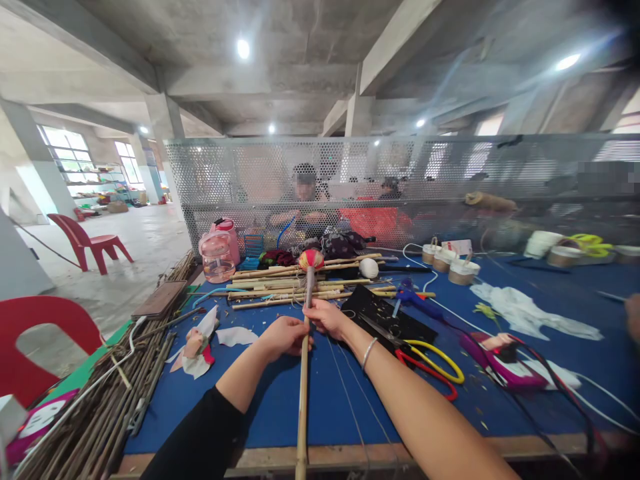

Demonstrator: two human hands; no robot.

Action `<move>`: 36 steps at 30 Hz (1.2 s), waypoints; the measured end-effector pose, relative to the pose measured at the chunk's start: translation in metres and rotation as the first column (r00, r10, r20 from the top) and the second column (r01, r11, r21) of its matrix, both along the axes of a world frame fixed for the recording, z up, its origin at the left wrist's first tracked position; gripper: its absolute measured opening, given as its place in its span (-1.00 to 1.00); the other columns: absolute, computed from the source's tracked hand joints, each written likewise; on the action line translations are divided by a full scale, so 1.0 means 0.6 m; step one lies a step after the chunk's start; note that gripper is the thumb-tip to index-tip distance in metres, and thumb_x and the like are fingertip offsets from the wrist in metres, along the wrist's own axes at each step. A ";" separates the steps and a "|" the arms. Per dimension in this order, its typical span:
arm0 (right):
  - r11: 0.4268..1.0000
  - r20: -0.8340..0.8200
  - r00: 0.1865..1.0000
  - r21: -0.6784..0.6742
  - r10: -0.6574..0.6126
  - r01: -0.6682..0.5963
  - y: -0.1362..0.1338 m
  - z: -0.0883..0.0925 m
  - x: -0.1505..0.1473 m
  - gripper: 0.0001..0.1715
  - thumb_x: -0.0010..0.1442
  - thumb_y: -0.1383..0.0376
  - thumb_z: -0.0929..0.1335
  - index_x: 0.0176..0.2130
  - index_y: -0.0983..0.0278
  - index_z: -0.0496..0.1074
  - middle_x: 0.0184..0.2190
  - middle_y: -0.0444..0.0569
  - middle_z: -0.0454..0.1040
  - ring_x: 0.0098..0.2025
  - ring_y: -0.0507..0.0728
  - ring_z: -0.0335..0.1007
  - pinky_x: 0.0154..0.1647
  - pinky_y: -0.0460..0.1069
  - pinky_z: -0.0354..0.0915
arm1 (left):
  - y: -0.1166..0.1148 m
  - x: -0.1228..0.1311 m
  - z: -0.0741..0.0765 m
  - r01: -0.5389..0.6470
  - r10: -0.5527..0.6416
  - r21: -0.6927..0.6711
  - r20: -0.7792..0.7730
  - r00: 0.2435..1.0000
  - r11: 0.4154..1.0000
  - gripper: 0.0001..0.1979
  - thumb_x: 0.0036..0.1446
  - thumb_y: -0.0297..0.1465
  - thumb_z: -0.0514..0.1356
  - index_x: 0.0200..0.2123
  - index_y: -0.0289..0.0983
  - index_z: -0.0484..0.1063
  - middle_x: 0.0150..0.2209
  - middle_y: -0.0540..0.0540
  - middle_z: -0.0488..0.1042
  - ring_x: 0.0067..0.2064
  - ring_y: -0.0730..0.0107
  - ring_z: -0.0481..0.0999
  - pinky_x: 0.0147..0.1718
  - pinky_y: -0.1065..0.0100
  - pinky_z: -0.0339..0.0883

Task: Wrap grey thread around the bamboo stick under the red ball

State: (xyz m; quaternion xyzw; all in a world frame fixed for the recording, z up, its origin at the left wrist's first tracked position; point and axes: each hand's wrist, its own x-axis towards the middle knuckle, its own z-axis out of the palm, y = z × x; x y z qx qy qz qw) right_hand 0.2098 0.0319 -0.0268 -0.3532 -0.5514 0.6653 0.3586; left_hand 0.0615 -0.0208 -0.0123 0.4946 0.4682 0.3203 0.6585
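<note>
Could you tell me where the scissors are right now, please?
In the head view, the scissors lie on the blue table, just right of the right forearm, beside the black sheet.

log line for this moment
left hand: grips long bamboo stick | right hand: grips it nearer red-yellow ball tip | under: blue table
</note>
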 end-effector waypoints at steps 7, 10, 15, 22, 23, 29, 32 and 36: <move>0.999 0.038 0.998 0.030 -0.040 0.039 0.000 -0.002 -0.006 -0.55 -0.15 0.12 0.45 -0.41 0.26 0.17 -0.78 -0.39 -0.01 -0.77 -0.14 -0.26 -0.77 -0.15 -0.31 | -0.001 -0.001 -0.002 -0.085 0.112 0.184 -0.140 0.984 0.979 -0.62 -0.31 -0.20 0.38 -0.54 -0.34 0.33 -0.67 0.06 0.32 -0.64 0.59 0.26 -0.61 0.48 0.15; 1.000 -0.106 0.994 -0.019 0.017 -0.019 -0.002 0.004 0.002 -0.56 -0.12 0.13 0.44 -0.37 0.26 0.17 -0.75 -0.39 -0.02 -0.75 -0.15 -0.30 -0.75 -0.16 -0.35 | -0.002 -0.005 0.008 -0.004 -0.002 0.077 0.068 0.998 0.997 -0.64 -0.23 -0.21 0.35 -0.44 -0.37 0.42 -0.50 -0.08 0.45 -0.53 0.54 0.38 -0.53 0.48 0.24; 1.000 -0.001 1.000 0.011 -0.021 0.021 -0.002 0.000 0.001 -0.58 -0.14 0.15 0.45 -0.40 0.27 0.19 -0.75 -0.36 0.03 -0.76 -0.15 -0.24 -0.77 -0.16 -0.31 | 0.001 -0.005 -0.003 0.025 -0.023 0.045 -0.043 0.999 0.999 -0.67 -0.17 -0.21 0.30 -0.43 -0.35 0.39 -0.50 -0.07 0.45 -0.53 0.49 0.42 -0.54 0.46 0.27; 0.997 0.020 0.998 0.045 -0.058 0.057 0.000 -0.001 -0.004 -0.58 -0.13 0.14 0.44 -0.40 0.27 0.19 -0.76 -0.37 0.03 -0.76 -0.14 -0.22 -0.77 -0.15 -0.29 | 0.007 -0.002 -0.014 -0.082 0.140 0.292 -0.182 0.973 0.953 -0.63 -0.27 -0.19 0.36 -0.53 -0.32 0.31 -0.69 0.08 0.30 -0.66 0.58 0.24 -0.65 0.48 0.13; 0.999 -0.021 0.999 0.031 -0.043 0.044 0.000 0.001 -0.002 -0.57 -0.13 0.14 0.44 -0.38 0.27 0.19 -0.76 -0.38 0.02 -0.76 -0.14 -0.24 -0.76 -0.15 -0.31 | 0.006 -0.001 -0.010 -0.079 0.114 0.262 -0.118 0.986 0.962 -0.62 -0.26 -0.18 0.36 -0.52 -0.33 0.33 -0.67 0.05 0.33 -0.64 0.57 0.27 -0.62 0.48 0.16; 1.000 -0.083 0.996 0.022 0.014 -0.012 -0.001 0.004 0.002 -0.55 -0.13 0.14 0.45 -0.36 0.27 0.18 -0.75 -0.37 0.04 -0.76 -0.15 -0.25 -0.76 -0.15 -0.33 | 0.000 0.000 0.001 0.014 -0.018 0.068 0.055 0.998 0.998 -0.63 -0.20 -0.17 0.32 -0.44 -0.37 0.39 -0.48 -0.12 0.46 -0.49 0.46 0.44 -0.49 0.45 0.29; 0.999 -0.001 1.000 0.036 -0.022 0.022 -0.001 -0.003 -0.005 -0.55 -0.15 0.12 0.45 -0.40 0.27 0.17 -0.77 -0.38 0.04 -0.78 -0.15 -0.23 -0.78 -0.14 -0.31 | 0.002 0.002 -0.011 -0.045 0.061 0.144 -0.110 0.992 0.988 -0.63 -0.19 -0.14 0.30 -0.52 -0.33 0.33 -0.62 0.02 0.34 -0.61 0.54 0.32 -0.58 0.45 0.24; 1.000 -0.033 0.999 0.018 -0.022 0.023 -0.001 -0.003 -0.007 -0.55 -0.15 0.15 0.45 -0.39 0.26 0.17 -0.76 -0.38 0.03 -0.78 -0.15 -0.25 -0.77 -0.15 -0.34 | 0.004 0.002 -0.013 -0.094 0.120 0.199 -0.121 0.985 0.975 -0.60 -0.27 -0.15 0.36 -0.56 -0.33 0.30 -0.66 0.07 0.28 -0.63 0.58 0.26 -0.60 0.48 0.19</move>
